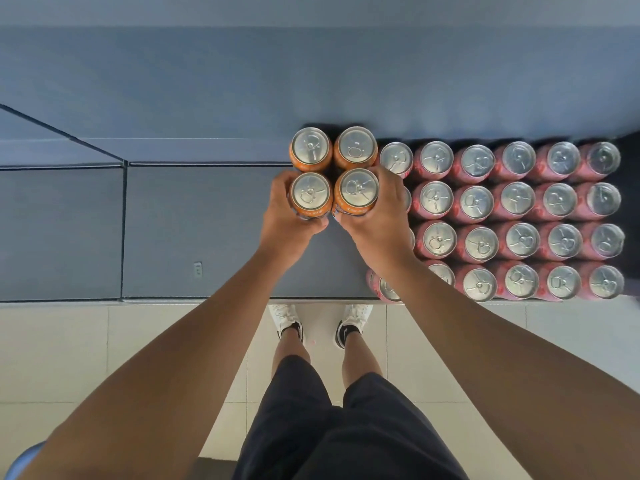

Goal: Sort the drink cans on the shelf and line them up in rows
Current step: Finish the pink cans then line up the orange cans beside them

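Orange can (310, 192) in left hand (287, 211), fingers curled tight round its side. Second orange can (359, 188) in right hand (379, 209), wrapped the same way. Both upright, side by side, just in front of two more orange cans (310, 146) at the back of the grey shelf (194, 230). Red cans (517, 199) in rows just beside, to the right. Leftmost red column mostly hidden under right hand and forearm. Fingertips behind the held cans out of sight. Lifted or resting on the shelf: cannot tell.
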Demonstrator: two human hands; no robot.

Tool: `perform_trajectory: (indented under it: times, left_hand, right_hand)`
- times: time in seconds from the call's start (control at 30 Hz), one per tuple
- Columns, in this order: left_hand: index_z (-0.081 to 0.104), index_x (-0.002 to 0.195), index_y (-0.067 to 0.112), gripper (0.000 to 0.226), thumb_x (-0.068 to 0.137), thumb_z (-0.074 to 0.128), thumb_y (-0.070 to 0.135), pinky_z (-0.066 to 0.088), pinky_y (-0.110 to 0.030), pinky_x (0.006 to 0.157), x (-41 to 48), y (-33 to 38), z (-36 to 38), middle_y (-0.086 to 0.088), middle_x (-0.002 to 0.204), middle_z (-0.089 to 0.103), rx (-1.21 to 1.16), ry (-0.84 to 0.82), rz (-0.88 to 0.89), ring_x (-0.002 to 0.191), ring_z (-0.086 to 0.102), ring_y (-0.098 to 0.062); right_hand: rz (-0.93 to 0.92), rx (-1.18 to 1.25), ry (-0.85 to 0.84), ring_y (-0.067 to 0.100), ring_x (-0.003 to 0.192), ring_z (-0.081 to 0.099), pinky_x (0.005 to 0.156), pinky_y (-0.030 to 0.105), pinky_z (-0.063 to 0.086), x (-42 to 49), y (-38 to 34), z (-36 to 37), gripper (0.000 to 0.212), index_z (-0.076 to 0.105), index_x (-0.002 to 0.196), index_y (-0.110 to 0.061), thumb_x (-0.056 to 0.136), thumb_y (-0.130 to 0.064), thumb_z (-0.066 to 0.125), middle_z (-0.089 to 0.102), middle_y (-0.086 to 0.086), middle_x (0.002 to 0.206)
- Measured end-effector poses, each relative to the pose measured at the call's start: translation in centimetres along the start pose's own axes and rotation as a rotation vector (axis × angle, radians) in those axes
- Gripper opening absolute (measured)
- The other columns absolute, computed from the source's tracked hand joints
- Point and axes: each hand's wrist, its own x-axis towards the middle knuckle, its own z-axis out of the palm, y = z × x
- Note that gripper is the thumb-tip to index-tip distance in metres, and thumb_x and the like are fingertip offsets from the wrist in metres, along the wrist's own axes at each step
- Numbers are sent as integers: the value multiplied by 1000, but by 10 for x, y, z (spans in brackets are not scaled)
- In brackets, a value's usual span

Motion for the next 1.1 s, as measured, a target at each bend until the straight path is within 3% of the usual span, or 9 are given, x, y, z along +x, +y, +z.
perform_trajectory:
  times: [0.17, 0.27, 0.37, 0.53, 0.67, 0.73, 0.83, 1.0, 1.1]
  left_hand:
    - [42, 119, 29, 73, 67, 84, -1, 51, -14, 71, 2, -2, 2, 11, 109, 60, -24, -15, 11, 101, 62, -9]
    - [41, 120, 31, 74, 68, 84, 3, 53, -21, 81, 2, -5, 1, 14, 108, 61, 0, -35, 32, 104, 63, -9]
    - [40, 122, 32, 73, 69, 84, 6, 52, -24, 91, 0, -4, -1, 14, 111, 62, 33, -55, 38, 107, 63, -9]
    - [46, 129, 24, 68, 73, 84, 16, 40, -3, 85, -6, 4, -7, 10, 121, 61, 106, -60, 66, 112, 57, -4]
    - [46, 134, 27, 68, 77, 83, 22, 37, 1, 81, -16, 15, -15, 16, 124, 58, 147, -72, 71, 109, 54, 1]
    - [43, 136, 30, 70, 78, 82, 27, 37, -8, 88, -24, 20, -21, 15, 130, 55, 183, -68, 80, 113, 50, -3]
    - [38, 141, 30, 69, 83, 76, 34, 37, -25, 91, -37, 32, -32, 8, 140, 48, 301, -64, 99, 121, 48, -11]
    - [35, 144, 24, 60, 92, 62, 37, 41, -44, 96, -62, 51, -52, 4, 147, 40, 693, -55, 215, 129, 43, -25]
    - [35, 143, 24, 55, 95, 54, 42, 39, -49, 101, -72, 59, -63, 4, 151, 35, 906, -39, 247, 132, 39, -29]
  right_hand:
    - [7, -88, -14, 4, 107, 44, 79, 5, 37, 1, 10, 6, 66, 51, 126, -10, 70, -17, 86, 54, 3, 124]
    - [3, -143, -26, 8, 112, 47, 79, 21, 45, -1, 13, 7, 71, 48, 131, -10, 71, -18, 86, 52, 3, 128]
    - [8, -168, -21, 9, 115, 47, 80, 28, 51, -3, 11, 6, 72, 47, 134, -11, 73, -20, 84, 51, 2, 131]
    - [16, -187, -38, 11, 119, 47, 83, 39, 56, -9, 6, 3, 74, 40, 142, -15, 78, -21, 78, 47, 0, 136]
    - [15, -228, -41, 14, 118, 50, 77, 45, 58, -16, -6, -3, 75, 35, 144, -22, 81, -26, 76, 44, -4, 138]
    - [0, -289, -48, 17, 119, 51, 76, 45, 57, -21, -15, -8, 73, 34, 143, -23, 82, -29, 73, 43, -6, 139]
    - [-23, -466, -70, 26, 127, 47, 85, 49, 54, -26, -31, -14, 67, 36, 141, -19, 83, -30, 68, 43, 0, 142]
    - [-21, -702, -101, 33, 137, 39, 106, 49, 42, -38, -58, -23, 65, 38, 143, -14, 88, -37, 63, 41, 8, 149]
    - [-29, -772, -104, 34, 138, 36, 110, 47, 35, -49, -75, -25, 61, 40, 142, -15, 90, -40, 59, 42, 7, 150]
